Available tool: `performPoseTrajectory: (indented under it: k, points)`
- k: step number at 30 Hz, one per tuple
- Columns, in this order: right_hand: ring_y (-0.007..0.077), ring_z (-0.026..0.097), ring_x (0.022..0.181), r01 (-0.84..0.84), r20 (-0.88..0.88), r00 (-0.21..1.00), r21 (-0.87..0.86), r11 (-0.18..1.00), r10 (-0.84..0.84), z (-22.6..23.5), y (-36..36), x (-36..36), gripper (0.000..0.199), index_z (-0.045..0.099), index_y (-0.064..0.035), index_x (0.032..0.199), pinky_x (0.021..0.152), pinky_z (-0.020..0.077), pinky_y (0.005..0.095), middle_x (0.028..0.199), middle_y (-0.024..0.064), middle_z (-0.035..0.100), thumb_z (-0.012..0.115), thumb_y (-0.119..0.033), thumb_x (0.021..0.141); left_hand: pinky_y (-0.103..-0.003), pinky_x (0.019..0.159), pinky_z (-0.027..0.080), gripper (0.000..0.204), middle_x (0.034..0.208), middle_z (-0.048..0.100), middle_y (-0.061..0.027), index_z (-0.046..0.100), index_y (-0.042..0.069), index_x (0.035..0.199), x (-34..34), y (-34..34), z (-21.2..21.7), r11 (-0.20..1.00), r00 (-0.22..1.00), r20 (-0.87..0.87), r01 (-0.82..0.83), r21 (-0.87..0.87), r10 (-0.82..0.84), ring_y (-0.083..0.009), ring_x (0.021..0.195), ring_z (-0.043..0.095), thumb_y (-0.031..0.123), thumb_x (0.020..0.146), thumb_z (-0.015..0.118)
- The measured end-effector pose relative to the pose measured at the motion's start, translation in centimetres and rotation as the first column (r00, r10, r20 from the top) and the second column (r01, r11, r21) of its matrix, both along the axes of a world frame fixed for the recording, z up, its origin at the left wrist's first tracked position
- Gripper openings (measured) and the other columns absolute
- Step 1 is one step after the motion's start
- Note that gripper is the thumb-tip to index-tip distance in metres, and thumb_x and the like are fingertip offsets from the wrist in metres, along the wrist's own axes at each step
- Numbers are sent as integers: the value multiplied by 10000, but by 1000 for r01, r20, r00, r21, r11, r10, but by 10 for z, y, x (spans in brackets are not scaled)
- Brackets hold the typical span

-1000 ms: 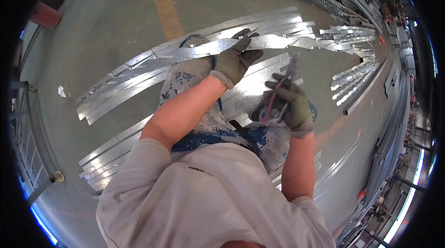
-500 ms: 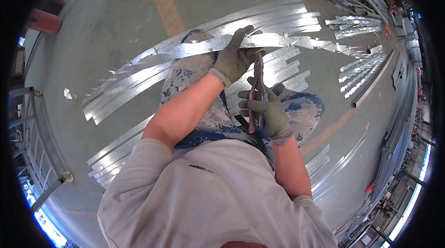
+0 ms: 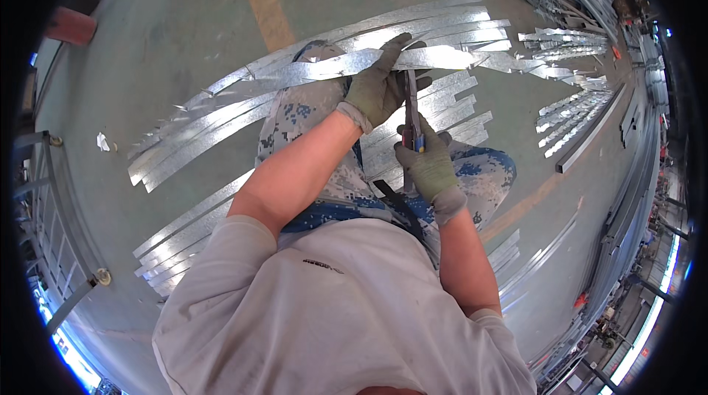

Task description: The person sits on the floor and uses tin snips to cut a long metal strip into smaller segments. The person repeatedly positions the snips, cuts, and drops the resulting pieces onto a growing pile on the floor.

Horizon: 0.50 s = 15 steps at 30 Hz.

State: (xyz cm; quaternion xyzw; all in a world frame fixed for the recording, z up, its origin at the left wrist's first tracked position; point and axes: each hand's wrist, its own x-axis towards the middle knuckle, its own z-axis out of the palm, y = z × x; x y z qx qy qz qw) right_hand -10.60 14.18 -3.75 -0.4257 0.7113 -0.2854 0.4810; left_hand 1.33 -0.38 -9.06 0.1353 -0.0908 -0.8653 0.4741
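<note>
Now the right hand (image 3: 434, 166) is bringing the pliers-like tool (image 3: 411, 109) up to the metal strip (image 3: 332, 69). A sec ago it was hanging off to the right, tool tilted, fingers loose; now the nose is sitting by the strip's lower edge, just beside the left hand (image 3: 375, 96). For the work, that's prob. putting the tool in position on the strip (can't tell if it's actually biting; the tip's partly lost against the glove).

Pose-wise: the left hand is staying put, reaching forward w/ its palm under the strip and fingers wrapping round it, approx. mid-length. The right hand is curling snugly round the handles, forearm angling in from the lower right, tool pointing nearly straight away from the body.

The strip itself is running crosswise over the left knee (image 3: 318, 50), its right end stretching out above the floor (image 3: 184, 48), w/ more flat strips (image 3: 420, 30) lying just beyond.
</note>
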Motion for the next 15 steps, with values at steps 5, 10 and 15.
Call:
performPoseTrajectory:
  k: [5, 10, 15]
  points:
    - [154, 628, 869, -47, -113, 993, -5, 999, 46, 10, -8, 5, 581, 578, -48, 1528, 821, 558, 331, 1018, 50, 669, 692, -105, 961, -485, 1027, 690, 439, 1496, 673, -126, 529, 122, 1590, 1, 2, -4, 1000, 999, -32, 3, 23, -2, -301, 1216, 755, 317, 1197, 555]
    - [138, 610, 835, -17, -138, 990, 67, 998, 26, 11, -10, 11, 653, 535, -28, 1588, 794, 553, 317, 998, 36, 657, 706, -90, 961, -502, 1046, 677, 416, 1557, 633, -119, 547, 127, 1571, 0, -2, -16, 997, 999, -38, 28, 69, -25, -322, 1195, 755, 319, 1203, 530]
    - [111, 603, 726, 40, 213, 974, 161, 986, -74, 28, -13, 11, 825, 444, -60, 1702, 661, 536, 292, 979, 9, 652, 763, -100, 942, -468, 1038, 684, 444, 1547, 641, -126, 539, 133, 1575, 1, -1, -17, 998, 999, -19, 28, 61, -27, -316, 1189, 761, 352, 1189, 558]
